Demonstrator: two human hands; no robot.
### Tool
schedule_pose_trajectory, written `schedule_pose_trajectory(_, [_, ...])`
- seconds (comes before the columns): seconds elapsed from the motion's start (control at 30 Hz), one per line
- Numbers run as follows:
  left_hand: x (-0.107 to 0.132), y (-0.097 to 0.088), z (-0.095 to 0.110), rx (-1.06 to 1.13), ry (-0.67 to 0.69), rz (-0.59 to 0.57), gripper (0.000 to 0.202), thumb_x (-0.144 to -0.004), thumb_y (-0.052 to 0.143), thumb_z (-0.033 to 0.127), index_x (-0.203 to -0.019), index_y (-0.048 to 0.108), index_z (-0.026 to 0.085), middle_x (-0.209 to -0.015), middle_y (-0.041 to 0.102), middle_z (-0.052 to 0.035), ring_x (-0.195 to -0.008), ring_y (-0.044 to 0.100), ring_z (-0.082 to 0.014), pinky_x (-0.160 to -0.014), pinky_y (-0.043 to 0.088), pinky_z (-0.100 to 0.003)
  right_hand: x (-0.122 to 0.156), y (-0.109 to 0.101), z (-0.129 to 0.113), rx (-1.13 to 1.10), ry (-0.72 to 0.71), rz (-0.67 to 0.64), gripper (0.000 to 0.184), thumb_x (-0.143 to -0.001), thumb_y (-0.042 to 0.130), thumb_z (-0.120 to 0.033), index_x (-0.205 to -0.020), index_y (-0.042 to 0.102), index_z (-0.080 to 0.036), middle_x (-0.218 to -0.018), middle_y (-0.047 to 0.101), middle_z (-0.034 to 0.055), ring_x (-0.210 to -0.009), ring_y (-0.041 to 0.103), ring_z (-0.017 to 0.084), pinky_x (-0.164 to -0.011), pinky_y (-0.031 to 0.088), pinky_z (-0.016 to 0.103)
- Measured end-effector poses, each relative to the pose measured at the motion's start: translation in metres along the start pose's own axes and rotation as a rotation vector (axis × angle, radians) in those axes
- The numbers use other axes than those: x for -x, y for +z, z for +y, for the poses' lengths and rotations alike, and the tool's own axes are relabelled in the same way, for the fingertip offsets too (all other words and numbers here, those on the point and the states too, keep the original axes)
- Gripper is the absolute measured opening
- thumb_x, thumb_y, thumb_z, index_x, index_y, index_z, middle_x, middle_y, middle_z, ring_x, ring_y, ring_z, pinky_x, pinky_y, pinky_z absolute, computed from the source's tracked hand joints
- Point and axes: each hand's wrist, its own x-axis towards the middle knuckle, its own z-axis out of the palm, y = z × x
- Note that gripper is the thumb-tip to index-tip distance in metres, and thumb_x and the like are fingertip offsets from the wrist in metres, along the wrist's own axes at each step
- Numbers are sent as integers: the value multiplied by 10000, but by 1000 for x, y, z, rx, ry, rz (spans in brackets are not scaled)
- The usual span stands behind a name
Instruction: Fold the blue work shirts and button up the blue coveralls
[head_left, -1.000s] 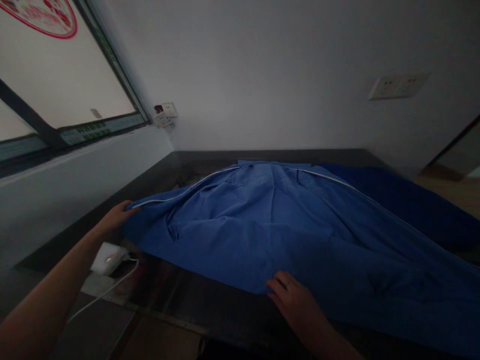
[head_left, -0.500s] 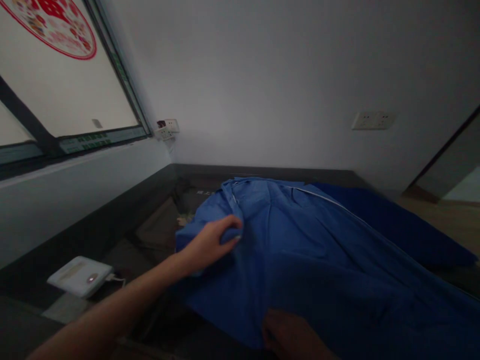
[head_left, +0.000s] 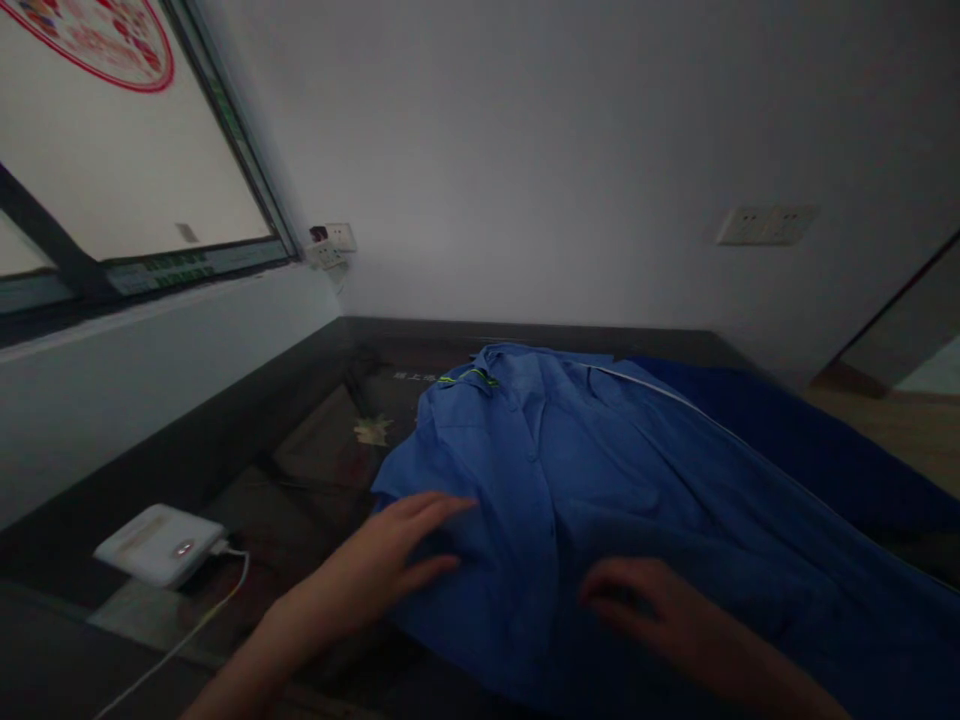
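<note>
A blue garment (head_left: pixel 615 480) with thin white piping and a small green mark near its far edge lies spread on a dark tabletop (head_left: pixel 315 450). Its left side is folded over onto the middle. My left hand (head_left: pixel 390 560) rests flat on the garment's near left corner, fingers stretched out. My right hand (head_left: pixel 652 605) lies on the cloth near the front edge, fingers spread, holding nothing.
A white box-shaped device (head_left: pixel 161 545) with a white cable sits at the table's left front. A small pale scrap (head_left: pixel 373 430) lies on the dark surface. Wall sockets (head_left: pixel 765 225) are on the far wall, a window (head_left: pixel 112 170) is at the left.
My left hand carried the garment's left edge rightward, folded it over the middle, let go and now lies flat. My right hand moved right along the front edge.
</note>
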Motion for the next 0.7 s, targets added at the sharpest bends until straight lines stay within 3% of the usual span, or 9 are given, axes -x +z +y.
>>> schedule_pose_trajectory(0.07, [12, -6, -25, -28, -144, 133, 469, -883, 513, 436, -1340, 442, 358, -1338, 524, -32, -1218, 508, -244, -1060, 389, -406, -15, -16, -4, 41, -49, 0, 281, -906, 464, -382, -911, 683, -206, -895, 685, 32, -827, 615, 175, -740, 461, 269])
schedule_pose_trajectory(0.13, [23, -5, -49, -81, -259, 195, 408, -854, 536, 457, -1234, 526, 308, -1258, 567, -51, -1157, 547, -258, -1032, 412, -418, -36, -31, -10, 96, -102, -17, 282, -908, 466, -384, -913, 674, -194, -856, 675, 27, -784, 603, 161, -703, 447, 258])
schedule_pose_trajectory(0.23, [41, 0, -75, -135, -367, 169, 351, -793, 605, 450, -1091, 564, 269, -1154, 599, -61, -1072, 585, -264, -981, 445, -428, -76, -51, -15, 181, -128, 20, 274, -901, 465, -359, -906, 665, -171, -804, 661, 30, -728, 587, 152, -652, 425, 253])
schedule_pose_trajectory(0.33, [59, 0, -91, -120, -403, 68, 491, -706, 699, 399, -1142, 526, 253, -1211, 574, -82, -1135, 549, -274, -1009, 418, -427, -111, -57, -14, 277, -131, 109, 241, -881, 473, -295, -921, 662, -151, -841, 671, 51, -758, 595, 164, -688, 427, 275])
schedule_pose_trajectory(0.47, [72, 5, -108, -34, -390, -34, 618, -659, 707, 269, -1229, 473, 222, -1262, 552, -101, -1177, 523, -267, -1026, 404, -403, -117, -38, -5, 330, -156, 135, 228, -891, 462, -279, -931, 656, -166, -904, 682, 58, -819, 613, 178, -733, 440, 296])
schedule_pose_trajectory(0.6, [71, 23, -115, 40, -362, 31, 495, -719, 584, 200, -1204, 485, 222, -1261, 567, -89, -1183, 526, -242, -1041, 390, -388, -86, -4, 17, 410, -116, 144, 200, -912, 450, -261, -900, 637, -192, -898, 666, 47, -806, 615, 177, -741, 460, 311])
schedule_pose_trajectory(0.7, [66, 28, -110, 101, -377, 62, 404, -727, 517, 182, -1128, 522, 227, -1193, 614, -72, -1130, 563, -240, -1007, 417, -379, -63, 18, 39, 451, -55, 159, 158, -903, 476, -219, -923, 630, -190, -927, 649, 53, -821, 617, 184, -771, 482, 336])
